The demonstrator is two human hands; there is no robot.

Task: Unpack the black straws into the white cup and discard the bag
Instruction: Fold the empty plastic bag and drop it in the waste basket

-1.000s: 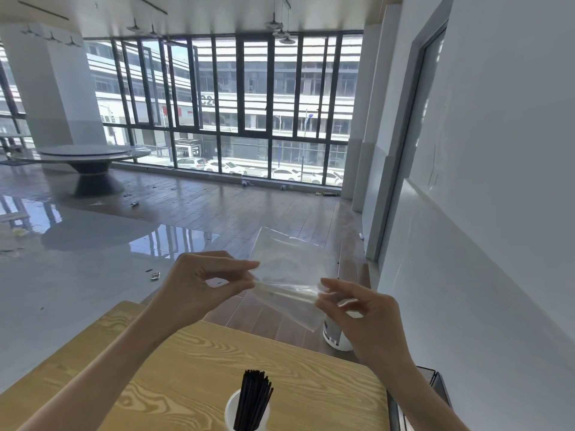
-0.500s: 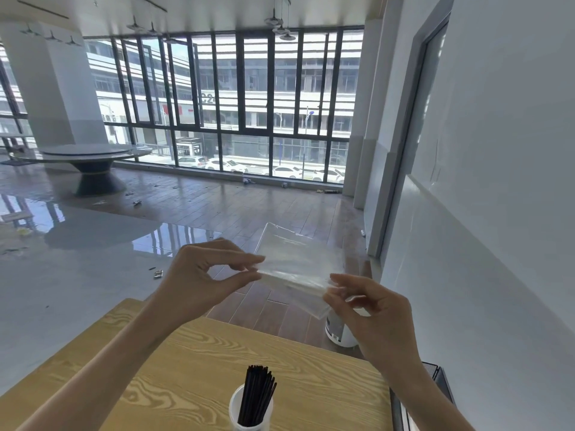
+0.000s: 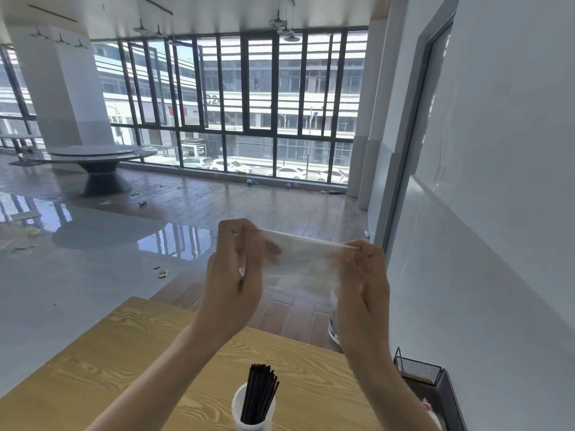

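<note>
A: Where is the bag point(image 3: 300, 262)?
B: Stretched above the worktop point(image 3: 102, 368); your left hand point(image 3: 231, 275) and right hand point(image 3: 362, 281) each pinch one end.
A: The black straws point(image 3: 259, 396)?
B: Upright in the white cup point(image 3: 252, 415).

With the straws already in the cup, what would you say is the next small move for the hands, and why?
Probably carry the bag right and down toward the black mesh bin beside the table. The black straws already stand in the white cup, and the clear bag looks empty, pinched at either end by the left hand and right hand.
</note>
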